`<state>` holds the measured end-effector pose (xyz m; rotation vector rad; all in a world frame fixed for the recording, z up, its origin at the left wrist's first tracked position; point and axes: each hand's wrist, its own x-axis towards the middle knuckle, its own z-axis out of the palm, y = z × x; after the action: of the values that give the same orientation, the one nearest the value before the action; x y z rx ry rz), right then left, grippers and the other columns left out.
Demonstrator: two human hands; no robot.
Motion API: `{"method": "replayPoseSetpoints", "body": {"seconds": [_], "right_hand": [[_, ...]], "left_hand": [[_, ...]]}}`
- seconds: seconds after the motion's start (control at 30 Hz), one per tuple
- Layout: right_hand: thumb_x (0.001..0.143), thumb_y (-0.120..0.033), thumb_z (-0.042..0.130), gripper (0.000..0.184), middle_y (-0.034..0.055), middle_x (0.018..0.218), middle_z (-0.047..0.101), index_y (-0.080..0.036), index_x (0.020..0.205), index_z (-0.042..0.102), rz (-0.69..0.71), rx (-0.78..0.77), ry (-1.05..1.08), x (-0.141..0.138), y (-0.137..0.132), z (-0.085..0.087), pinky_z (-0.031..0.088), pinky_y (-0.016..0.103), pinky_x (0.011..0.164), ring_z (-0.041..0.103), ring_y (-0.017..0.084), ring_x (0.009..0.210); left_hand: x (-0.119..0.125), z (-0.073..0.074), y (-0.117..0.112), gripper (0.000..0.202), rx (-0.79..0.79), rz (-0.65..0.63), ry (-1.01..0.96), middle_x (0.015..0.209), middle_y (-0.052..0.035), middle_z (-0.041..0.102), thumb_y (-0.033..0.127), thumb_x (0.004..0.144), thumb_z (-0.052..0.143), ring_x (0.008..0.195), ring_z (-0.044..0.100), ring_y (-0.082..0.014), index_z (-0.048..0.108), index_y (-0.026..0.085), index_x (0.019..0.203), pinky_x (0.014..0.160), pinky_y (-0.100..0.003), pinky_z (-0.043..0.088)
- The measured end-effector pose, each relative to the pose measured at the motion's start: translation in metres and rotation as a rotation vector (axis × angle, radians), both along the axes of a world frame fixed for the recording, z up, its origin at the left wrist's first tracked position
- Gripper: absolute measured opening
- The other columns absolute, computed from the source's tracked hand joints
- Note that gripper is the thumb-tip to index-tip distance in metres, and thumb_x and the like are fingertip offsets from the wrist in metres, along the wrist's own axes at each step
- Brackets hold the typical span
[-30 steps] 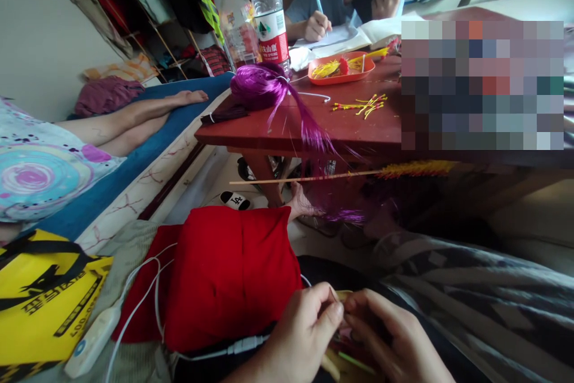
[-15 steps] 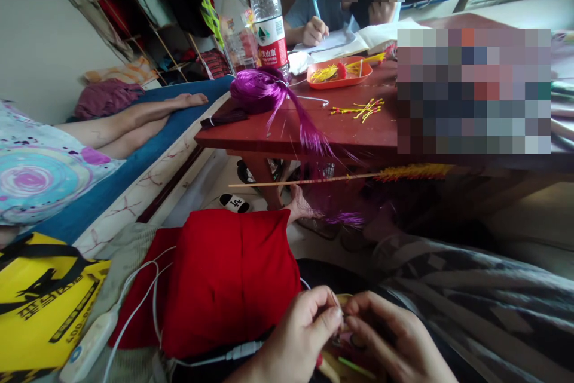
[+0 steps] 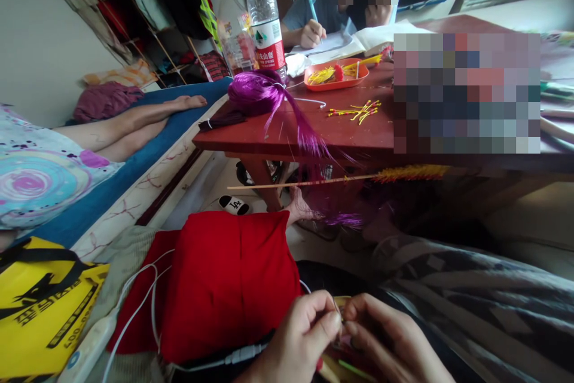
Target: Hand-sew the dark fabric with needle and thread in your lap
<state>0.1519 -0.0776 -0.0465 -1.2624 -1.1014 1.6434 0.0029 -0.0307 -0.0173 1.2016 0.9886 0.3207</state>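
Low in the view, my left hand and my right hand meet at the fingertips, each closed in a pinch. A thin dark strand runs up from between them; whether it is thread or wire I cannot tell. My right fingers' grip is partly hidden, and what they pinch is too small to name. Beneath the hands, a bright green strip lies among small items that my fingers mostly cover. Left of my hands is a red cloth-covered bundle.
On the red-brown table lie a purple fibre bundle, yellow stems with red tips and an orange tray. Two bottles stand behind. A stick juts below the table edge. Across, a person writes; another person's legs rest on a bed.
The whole view has shifted very slightly. My hands stay together in nearly the same place, with only small finger movement.
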Motion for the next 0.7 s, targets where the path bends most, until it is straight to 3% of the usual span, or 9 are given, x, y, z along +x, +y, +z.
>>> {"method": "replayPoseSetpoints", "body": {"seconds": [0.07,0.13,0.33,0.4,0.43,0.5,0.6,0.7], "right_hand": [[0.083,-0.045,0.045,0.028,0.0005,0.070,0.051,-0.018,0.075,0.048,0.009,0.059,-0.110,0.002,-0.001,-0.001,0.040,0.022,0.058,0.045,0.012,0.062],[0.083,-0.044,0.046,0.028,0.0003,0.069,0.051,-0.019,0.074,0.048,0.009,0.057,-0.135,0.002,-0.001,-0.001,0.040,0.021,0.056,0.045,0.012,0.061],[0.074,-0.051,0.057,0.036,-0.0033,0.064,0.043,-0.017,0.071,0.045,0.025,-0.149,0.187,0.000,0.005,0.001,0.035,0.020,0.055,0.039,0.010,0.060],[0.070,-0.050,0.062,0.037,-0.0043,0.063,0.041,-0.017,0.069,0.045,0.024,-0.236,0.302,-0.001,0.005,0.000,0.033,0.019,0.055,0.037,0.008,0.058],[0.069,-0.049,0.063,0.037,-0.0042,0.063,0.042,-0.017,0.069,0.045,0.025,-0.256,0.338,-0.002,0.005,-0.001,0.034,0.019,0.055,0.038,0.008,0.058],[0.072,-0.048,0.061,0.035,-0.0033,0.065,0.044,-0.017,0.071,0.046,0.024,-0.223,0.320,-0.002,0.004,-0.003,0.035,0.019,0.055,0.040,0.009,0.059],[0.079,-0.045,0.053,0.028,-0.0011,0.067,0.050,-0.017,0.076,0.049,0.001,-0.035,0.049,-0.003,0.000,-0.004,0.037,0.021,0.054,0.044,0.010,0.059],[0.083,-0.040,0.048,0.024,0.0019,0.069,0.058,-0.018,0.075,0.053,-0.029,0.124,-0.166,-0.003,-0.003,-0.003,0.042,0.022,0.058,0.052,0.013,0.061]], "left_hand": [[0.000,-0.003,0.001,0.036,-0.111,0.008,-0.052,0.060,0.0042,0.034,0.053,0.076,0.046,0.056,0.032,-0.0099,0.040,0.019,0.068,0.056,-0.023,0.030],[0.001,-0.003,0.002,0.035,-0.041,-0.022,-0.010,0.059,0.0043,0.034,0.052,0.077,0.044,0.056,0.034,-0.0103,0.040,0.019,0.069,0.056,-0.023,0.030],[-0.002,0.002,0.006,0.020,0.734,-0.295,0.175,0.065,-0.0005,0.041,0.019,0.084,0.032,0.065,0.040,-0.0145,0.034,0.020,0.064,0.060,-0.027,0.030],[-0.003,0.001,0.005,0.020,0.797,-0.340,0.184,0.066,-0.0016,0.043,0.016,0.083,0.032,0.067,0.040,-0.0155,0.035,0.019,0.063,0.061,-0.028,0.031],[-0.004,0.000,0.004,0.021,0.730,-0.316,0.190,0.066,-0.0014,0.043,0.019,0.083,0.033,0.066,0.041,-0.0154,0.036,0.019,0.063,0.061,-0.028,0.031],[-0.005,-0.003,0.002,0.022,0.424,-0.186,0.153,0.062,0.0008,0.040,0.029,0.083,0.038,0.061,0.040,-0.0137,0.039,0.019,0.064,0.057,-0.026,0.031],[-0.004,-0.008,0.000,0.026,-0.097,0.020,-0.026,0.059,0.0032,0.038,0.041,0.077,0.047,0.056,0.037,-0.0102,0.043,0.017,0.067,0.054,-0.022,0.031],[-0.001,-0.009,0.001,0.027,-0.321,0.101,-0.179,0.056,0.0034,0.042,0.040,0.069,0.055,0.053,0.036,-0.0080,0.048,0.014,0.067,0.055,-0.022,0.030]]}}
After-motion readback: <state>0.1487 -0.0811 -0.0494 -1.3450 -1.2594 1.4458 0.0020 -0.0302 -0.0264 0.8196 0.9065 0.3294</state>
